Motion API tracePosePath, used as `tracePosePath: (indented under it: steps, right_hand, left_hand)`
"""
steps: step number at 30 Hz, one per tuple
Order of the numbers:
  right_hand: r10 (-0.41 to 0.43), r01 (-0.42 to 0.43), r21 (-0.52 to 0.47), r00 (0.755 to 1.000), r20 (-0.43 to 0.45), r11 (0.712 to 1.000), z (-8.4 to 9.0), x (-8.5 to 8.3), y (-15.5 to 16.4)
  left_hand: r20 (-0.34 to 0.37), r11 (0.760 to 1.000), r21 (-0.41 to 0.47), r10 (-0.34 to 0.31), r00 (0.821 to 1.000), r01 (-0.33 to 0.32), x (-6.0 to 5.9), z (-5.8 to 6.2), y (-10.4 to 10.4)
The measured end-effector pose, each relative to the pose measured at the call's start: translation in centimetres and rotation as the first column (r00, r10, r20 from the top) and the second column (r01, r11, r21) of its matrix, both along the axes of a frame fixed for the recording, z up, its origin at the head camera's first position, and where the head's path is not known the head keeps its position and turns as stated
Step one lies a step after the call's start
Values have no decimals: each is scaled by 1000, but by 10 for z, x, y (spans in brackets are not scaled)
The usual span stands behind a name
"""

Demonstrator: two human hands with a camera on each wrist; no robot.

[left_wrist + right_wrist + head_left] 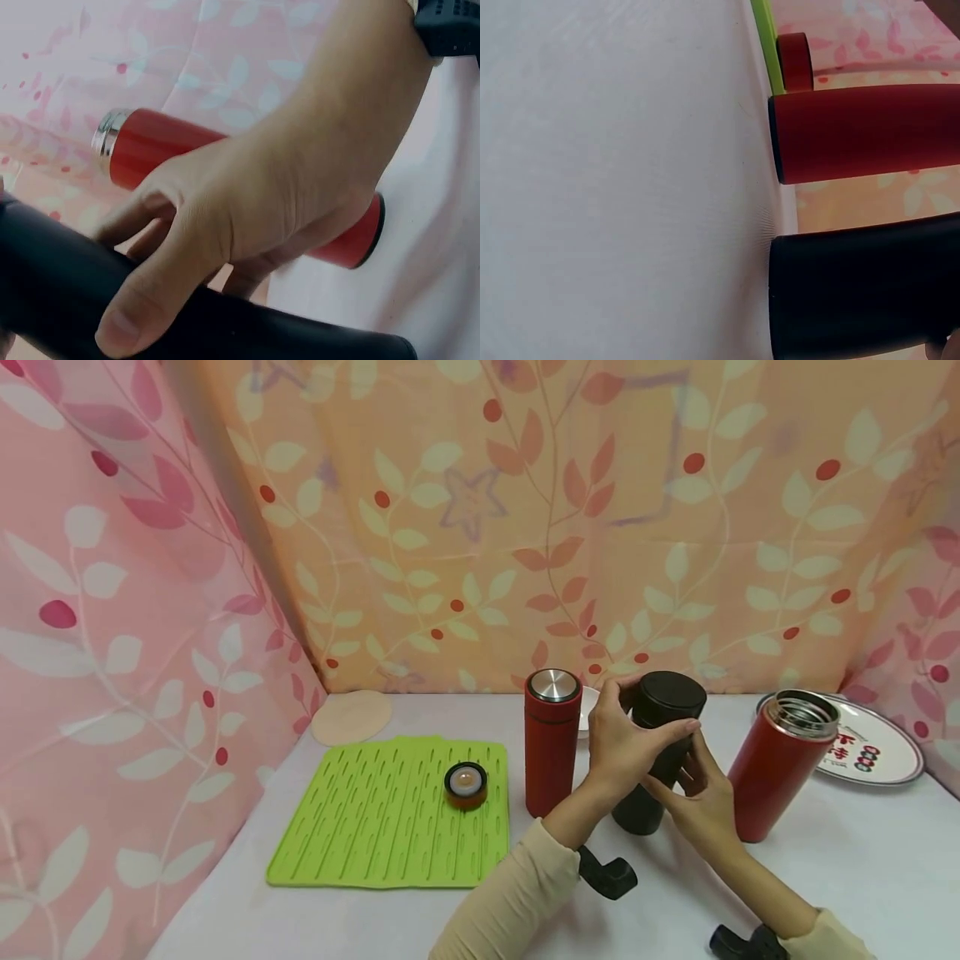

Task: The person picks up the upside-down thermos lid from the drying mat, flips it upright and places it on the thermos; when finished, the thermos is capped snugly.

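Both of my hands hold a black thermos flask [654, 810], which stands slightly tilted on the white table. My left hand [626, 735] grips it near the dark cap [667, 692], thumb across the front. Lower down, my right hand [701, 797] holds its side; in the left wrist view the thumb of that right hand [225, 202] lies along the black body. Left of the hands stands a red flask [549, 760] with its steel-topped lid on. A lidless red flask [780, 768], steel neck showing, leans just right of my right hand.
A green ridged mat [360, 827] lies on the left, bearing a small round red lid [466, 785]. Behind it is a beige round disc [351, 717]. A printed round tray [888, 739] lies at the back right, and a white dish [587, 710] shows partly behind the flasks.
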State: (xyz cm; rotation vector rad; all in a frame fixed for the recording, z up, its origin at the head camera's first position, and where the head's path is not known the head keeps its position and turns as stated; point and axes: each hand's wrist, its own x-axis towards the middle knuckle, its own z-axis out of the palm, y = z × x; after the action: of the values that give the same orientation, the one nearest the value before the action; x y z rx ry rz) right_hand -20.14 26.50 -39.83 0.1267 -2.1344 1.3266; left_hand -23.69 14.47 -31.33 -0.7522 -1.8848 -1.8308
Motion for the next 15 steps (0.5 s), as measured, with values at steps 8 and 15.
tracePosePath:
  steps: [8,15]
  right_hand:
    - [38,-35,45,997,-61,998,0,-2,2]
    - [23,-20,48,998,-58,999,-2,-4,3]
  left_hand:
    - [34,977,16,-214,976,213,-15,-1,-9]
    - [63,971,31,-240,969,239,-16,-6,-9]
